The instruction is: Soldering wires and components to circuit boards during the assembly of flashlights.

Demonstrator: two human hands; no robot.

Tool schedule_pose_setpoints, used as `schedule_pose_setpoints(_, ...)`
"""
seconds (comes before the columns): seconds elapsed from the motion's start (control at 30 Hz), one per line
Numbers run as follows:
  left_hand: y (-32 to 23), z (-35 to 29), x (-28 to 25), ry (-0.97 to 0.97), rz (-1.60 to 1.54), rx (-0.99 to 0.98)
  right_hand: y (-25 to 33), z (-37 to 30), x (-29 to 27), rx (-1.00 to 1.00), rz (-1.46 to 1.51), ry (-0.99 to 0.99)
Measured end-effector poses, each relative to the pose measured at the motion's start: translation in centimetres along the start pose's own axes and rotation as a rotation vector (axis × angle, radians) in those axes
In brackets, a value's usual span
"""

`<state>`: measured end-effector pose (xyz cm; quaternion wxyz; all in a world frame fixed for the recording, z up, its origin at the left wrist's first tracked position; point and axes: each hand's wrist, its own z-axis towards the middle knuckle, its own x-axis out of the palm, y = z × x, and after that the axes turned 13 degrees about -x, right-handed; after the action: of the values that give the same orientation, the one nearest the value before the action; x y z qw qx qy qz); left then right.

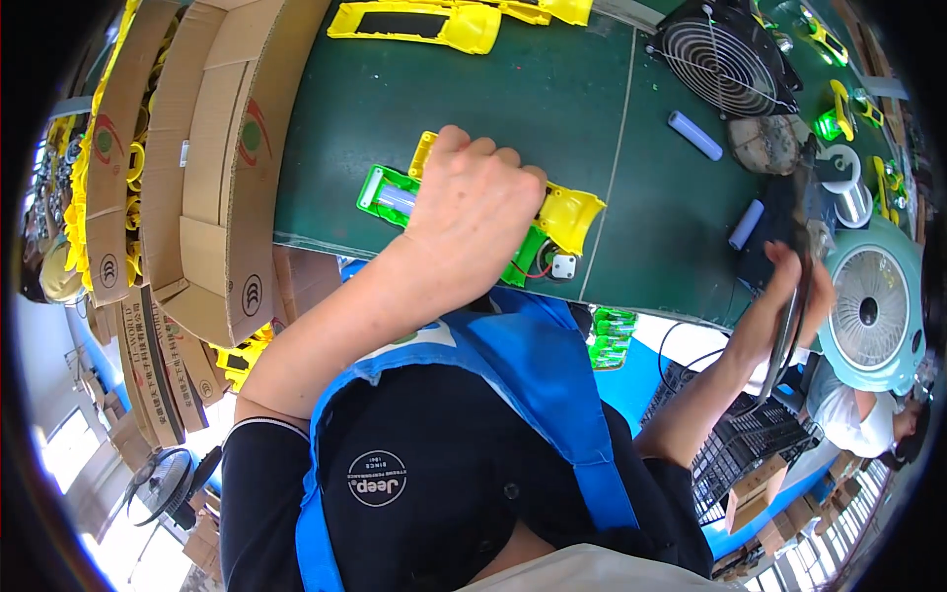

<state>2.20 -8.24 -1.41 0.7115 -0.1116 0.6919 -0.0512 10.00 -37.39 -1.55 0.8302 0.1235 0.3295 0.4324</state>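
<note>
My left hand [478, 192] is closed over a plastic housing at the table's near edge, its fingers curled and partly hidden. The housing has a yellow half-shell [572, 217] and a green half-shell [369, 189]; a pale lilac battery cell [397, 200] lies in the green one. Red and black wires run to a small white block [563, 266] at the right end. Off to the right, my right hand [801, 296] is closed around a slim dark tool [807, 212] with a cord hanging below it. Blur hides the tool's tip.
Loose lilac cells [695, 136] lie on the green table [473, 94]. Behind them stands a black fan with a wire guard [718, 54]. A solder wire spool [850, 192] and a pale green fan [870, 306] are at right. An open carton [222, 148] borders the left; yellow shells [414, 25] lie far back.
</note>
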Motion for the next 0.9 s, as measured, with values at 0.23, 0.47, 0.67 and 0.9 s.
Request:
schedule_pose_setpoints(0.23,0.3,-0.4,0.1,0.054,0.043,0.000,5.9,-5.7,7.5,0.018,0.793,0.290)
schedule_pose_setpoints(0.47,0.1,-0.1,-0.3,0.065,0.031,0.005,6.3,-7.4,9.2,-0.032,0.763,0.327)
schedule_pose_setpoints(0.67,0.2,-0.2,-0.1,0.037,0.010,0.008,6.4,-7.4,9.1,0.006,0.765,0.331)
schedule_pose_setpoints(0.9,4.3,1.0,-3.3,-0.080,-0.181,0.023,5.0,-7.5,6.4,0.078,0.783,0.089)
